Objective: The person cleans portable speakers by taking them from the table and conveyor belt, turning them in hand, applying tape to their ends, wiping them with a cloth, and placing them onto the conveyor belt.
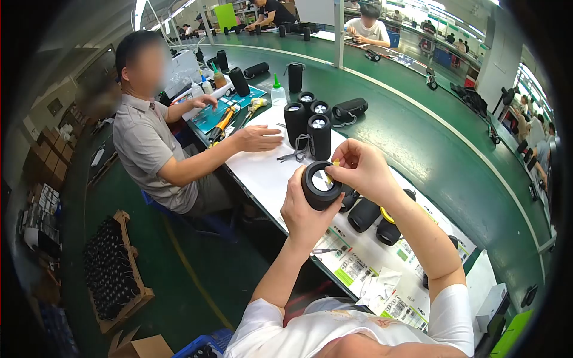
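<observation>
My left hand [298,210] is wrapped round a black cylindrical speaker [310,192], its round end with a silver disc tilted up toward me. At the edge of that disc, my right hand [362,170] pinches a small yellow piece [335,163] that looks like tape or film. Just beyond my hands, several black speakers stand upright on white paper, the nearest speaker [319,136] with a grey cord beside it. Another speaker [350,110] lies on its side to the right. More speakers [364,215] lie partly hidden behind my right forearm.
To my left sits a co-worker [156,128], one hand [258,138] reaching toward the standing speakers. A green-capped bottle [278,92], tools and a blue mat [221,113] lie near them. Printed sheets [352,268] cover my side of the table. A crate of black parts [110,268] is on the floor.
</observation>
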Demonstrator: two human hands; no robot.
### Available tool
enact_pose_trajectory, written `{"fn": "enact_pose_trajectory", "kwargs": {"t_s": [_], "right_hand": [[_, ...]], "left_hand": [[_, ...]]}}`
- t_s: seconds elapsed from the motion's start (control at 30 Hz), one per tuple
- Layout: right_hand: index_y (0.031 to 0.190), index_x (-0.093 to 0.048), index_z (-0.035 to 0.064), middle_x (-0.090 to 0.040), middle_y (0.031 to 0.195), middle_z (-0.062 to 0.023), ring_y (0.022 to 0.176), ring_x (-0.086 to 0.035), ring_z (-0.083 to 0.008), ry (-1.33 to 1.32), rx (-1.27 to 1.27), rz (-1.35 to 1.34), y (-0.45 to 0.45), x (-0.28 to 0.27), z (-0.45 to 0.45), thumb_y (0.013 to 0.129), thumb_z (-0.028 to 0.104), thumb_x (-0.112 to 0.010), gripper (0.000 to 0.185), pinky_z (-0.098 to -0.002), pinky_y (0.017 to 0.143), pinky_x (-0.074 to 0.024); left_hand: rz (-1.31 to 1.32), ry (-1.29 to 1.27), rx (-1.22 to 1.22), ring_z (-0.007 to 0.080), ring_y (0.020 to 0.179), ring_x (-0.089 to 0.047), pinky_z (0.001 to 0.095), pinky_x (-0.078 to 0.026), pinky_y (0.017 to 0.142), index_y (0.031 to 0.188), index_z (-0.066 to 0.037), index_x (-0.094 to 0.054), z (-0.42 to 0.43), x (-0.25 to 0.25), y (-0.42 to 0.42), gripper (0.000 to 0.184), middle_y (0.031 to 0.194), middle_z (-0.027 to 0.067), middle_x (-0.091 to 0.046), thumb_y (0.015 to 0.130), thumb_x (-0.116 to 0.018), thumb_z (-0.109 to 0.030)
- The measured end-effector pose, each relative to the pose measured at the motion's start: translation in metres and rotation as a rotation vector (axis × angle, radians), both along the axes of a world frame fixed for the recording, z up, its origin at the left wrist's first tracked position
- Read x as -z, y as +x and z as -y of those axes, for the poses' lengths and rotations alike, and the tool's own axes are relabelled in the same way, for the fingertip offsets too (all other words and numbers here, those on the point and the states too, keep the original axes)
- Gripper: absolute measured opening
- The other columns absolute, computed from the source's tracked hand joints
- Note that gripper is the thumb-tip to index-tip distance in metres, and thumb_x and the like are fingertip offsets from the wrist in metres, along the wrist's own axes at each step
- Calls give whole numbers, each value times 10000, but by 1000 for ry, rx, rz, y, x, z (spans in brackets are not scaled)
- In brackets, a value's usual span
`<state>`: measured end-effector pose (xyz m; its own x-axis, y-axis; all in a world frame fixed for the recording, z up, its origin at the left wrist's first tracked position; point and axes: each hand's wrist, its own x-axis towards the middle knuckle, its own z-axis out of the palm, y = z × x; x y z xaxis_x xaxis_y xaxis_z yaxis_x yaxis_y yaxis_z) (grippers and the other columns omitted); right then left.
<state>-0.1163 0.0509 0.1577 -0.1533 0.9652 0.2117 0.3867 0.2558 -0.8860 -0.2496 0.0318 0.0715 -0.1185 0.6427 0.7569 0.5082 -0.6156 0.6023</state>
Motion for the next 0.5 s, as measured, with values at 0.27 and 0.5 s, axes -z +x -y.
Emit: {"fn": "enact_pose_trajectory", "kwargs": {"t_s": [0.27, 0.5], "right_hand": [[817, -614, 1, -594, 671, -50, 620, -559, -97, 47, -12, 5, -13, 33, -15, 734, 197, -722, 239, -237, 585, -460], [980, -629, -22, -601, 854, -212, 831, -568, -378, 215, -27, 155, -9, 68, -25, 915, 256, -475, 324, -404, 755, -448]], "left_hand": [[99, -137, 27, 312, 933, -602, 360, -496, 771, 1201, -26, -395, -5, 17, -13, 788, 1074, 157, -564, 570, -830, -207], [308, -166, 104, 235, 896, -616, 321, -485, 794, 1196, -14, -400, -70, 45, -38, 733, 1029, 144, -589, 621, -808, -218]]}}
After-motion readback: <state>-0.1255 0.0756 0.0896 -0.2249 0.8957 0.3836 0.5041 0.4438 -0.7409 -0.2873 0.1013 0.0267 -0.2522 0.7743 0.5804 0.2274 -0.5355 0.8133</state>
